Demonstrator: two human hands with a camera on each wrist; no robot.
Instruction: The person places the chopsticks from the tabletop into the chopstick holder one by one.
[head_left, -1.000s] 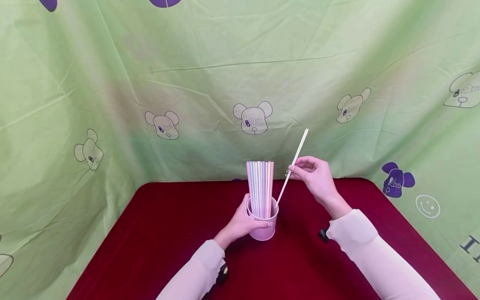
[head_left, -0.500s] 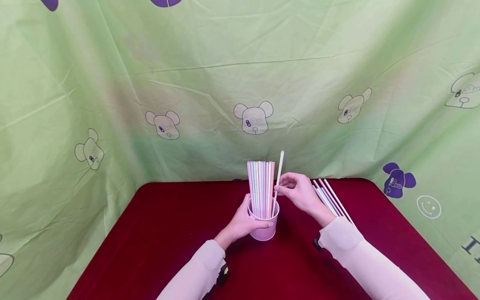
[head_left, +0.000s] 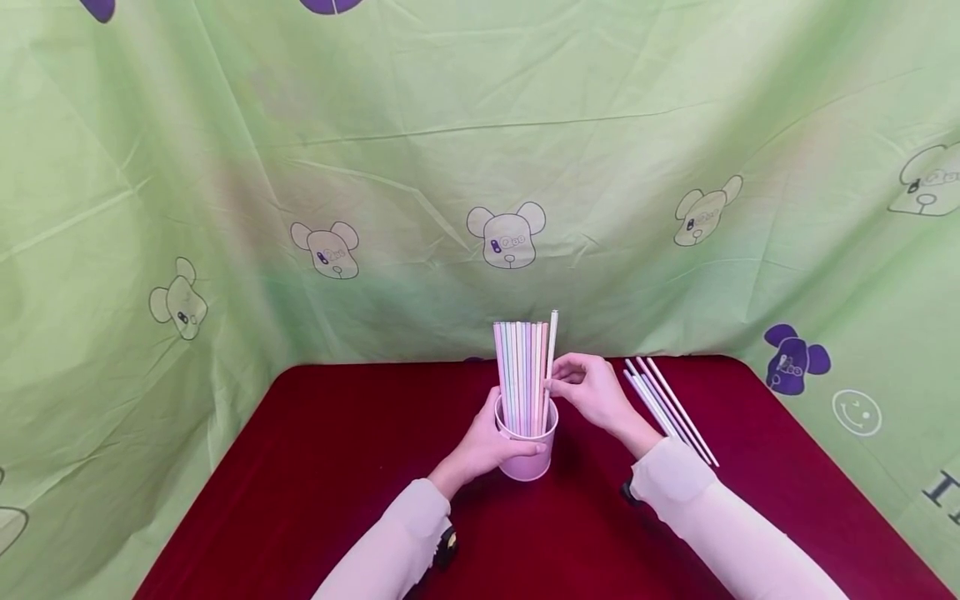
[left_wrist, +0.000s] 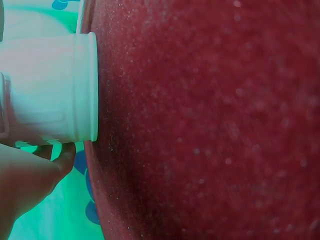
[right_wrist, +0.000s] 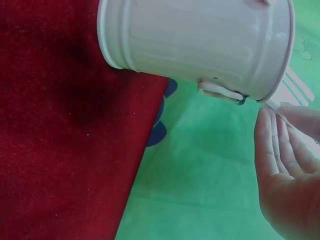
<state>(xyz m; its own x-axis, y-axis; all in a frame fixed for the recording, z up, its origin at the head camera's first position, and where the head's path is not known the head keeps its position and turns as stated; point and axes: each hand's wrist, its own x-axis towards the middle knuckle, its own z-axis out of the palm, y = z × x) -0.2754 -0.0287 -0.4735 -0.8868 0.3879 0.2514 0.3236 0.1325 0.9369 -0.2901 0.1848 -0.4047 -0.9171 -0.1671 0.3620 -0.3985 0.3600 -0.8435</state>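
A pale pink bucket (head_left: 525, 461) stands upright on the red tabletop, holding a bundle of pastel straws (head_left: 519, 371). My left hand (head_left: 483, 442) grips the bucket from the left, thumb across its front. In the left wrist view the bucket (left_wrist: 45, 90) rests on the cloth with fingers underneath the near side. My right hand (head_left: 592, 392) pinches a single whitish straw (head_left: 552, 342) between thumb and fingers at the bucket's right rim. This straw stands slightly taller than the bundle, its lower end inside the bucket. In the right wrist view my right hand (right_wrist: 295, 170) is close beside the rim.
Several loose straws (head_left: 671, 408) lie on the red tabletop (head_left: 360, 467) to the right, behind my right forearm. A green curtain (head_left: 405, 167) with bear prints hangs behind and at both sides of the table.
My right hand has moved left and down with the pinched straw, which has gone from a rightward slant to nearly upright beside the bundle. Loose straws on the table have come into view.
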